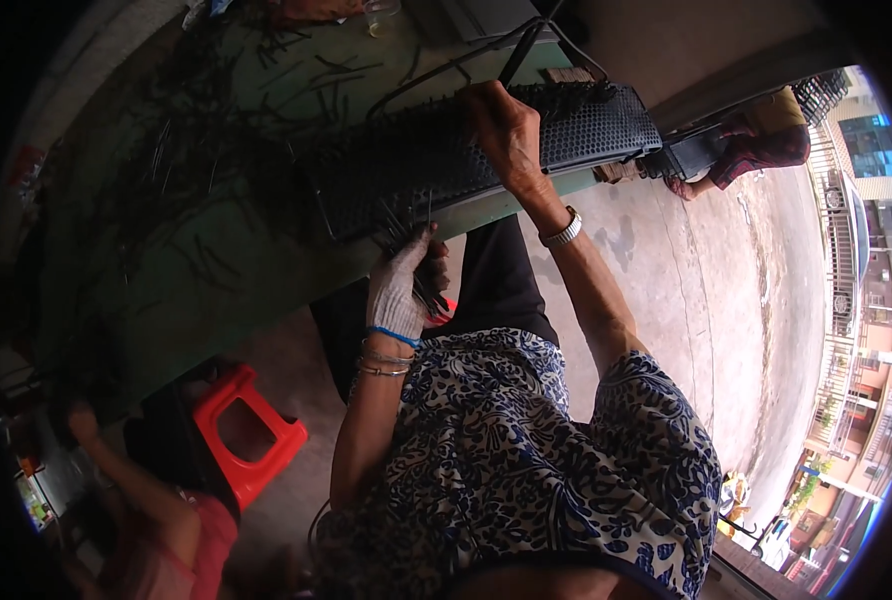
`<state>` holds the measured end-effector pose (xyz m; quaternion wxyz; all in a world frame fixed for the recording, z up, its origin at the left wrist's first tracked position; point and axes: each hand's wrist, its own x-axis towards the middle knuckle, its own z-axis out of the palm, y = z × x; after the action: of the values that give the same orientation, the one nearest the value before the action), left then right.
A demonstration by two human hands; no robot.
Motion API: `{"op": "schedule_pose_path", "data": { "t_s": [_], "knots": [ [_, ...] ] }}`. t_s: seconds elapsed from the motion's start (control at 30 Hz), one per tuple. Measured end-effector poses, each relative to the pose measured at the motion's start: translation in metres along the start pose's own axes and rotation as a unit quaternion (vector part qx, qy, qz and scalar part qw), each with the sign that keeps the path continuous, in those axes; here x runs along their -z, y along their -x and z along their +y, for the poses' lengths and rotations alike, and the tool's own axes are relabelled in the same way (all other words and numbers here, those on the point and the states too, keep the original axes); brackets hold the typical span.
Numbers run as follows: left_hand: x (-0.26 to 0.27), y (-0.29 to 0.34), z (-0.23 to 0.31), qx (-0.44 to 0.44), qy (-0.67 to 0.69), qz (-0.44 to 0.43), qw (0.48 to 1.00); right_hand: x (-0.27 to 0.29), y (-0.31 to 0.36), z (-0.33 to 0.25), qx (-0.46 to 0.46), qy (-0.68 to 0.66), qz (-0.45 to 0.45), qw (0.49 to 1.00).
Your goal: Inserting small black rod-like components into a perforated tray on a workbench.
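Observation:
A long black tray (606, 120) with a grid of small holes lies along the table's near edge, slightly tilted. Over its middle, my bare right hand (509, 135) is closed with the fingertips down at the perforated surface; what they pinch is hidden. My left hand (401, 285), in a whitish knitted glove with dark-stained fingers, grips a bunch of thin dark strips (391, 228) just in front of the tray's near side. The strips' ends stick out above and below that fist. Short dark pieces stand along the tray's far edge.
Many loose dark strips (336, 75) lie scattered on the green table (156, 320). A red plastic stool (284, 440) stands at the lower left, near a person in pink (211, 540). At right, another person in a plaid sleeve (766, 145) bends beside a dark box.

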<state>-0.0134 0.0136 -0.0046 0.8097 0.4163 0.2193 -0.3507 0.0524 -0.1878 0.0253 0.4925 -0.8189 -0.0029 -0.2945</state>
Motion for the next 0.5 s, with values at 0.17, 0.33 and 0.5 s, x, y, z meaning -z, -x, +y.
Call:
{"op": "schedule_pose_path", "data": {
  "t_s": [0.17,0.33,0.5],
  "knots": [
    [0.001,0.000,-0.002,0.002,0.002,-0.004,1.000,-0.006,0.004,-0.001,0.009,0.042,0.038,0.998],
    [0.001,0.002,-0.001,0.002,-0.019,0.011,1.000,-0.012,0.009,0.003,0.003,0.046,0.069,0.997],
    [0.000,0.005,0.003,0.008,-0.021,0.026,0.999,-0.015,0.014,0.022,0.072,0.150,0.018,0.986]
  ]
}}
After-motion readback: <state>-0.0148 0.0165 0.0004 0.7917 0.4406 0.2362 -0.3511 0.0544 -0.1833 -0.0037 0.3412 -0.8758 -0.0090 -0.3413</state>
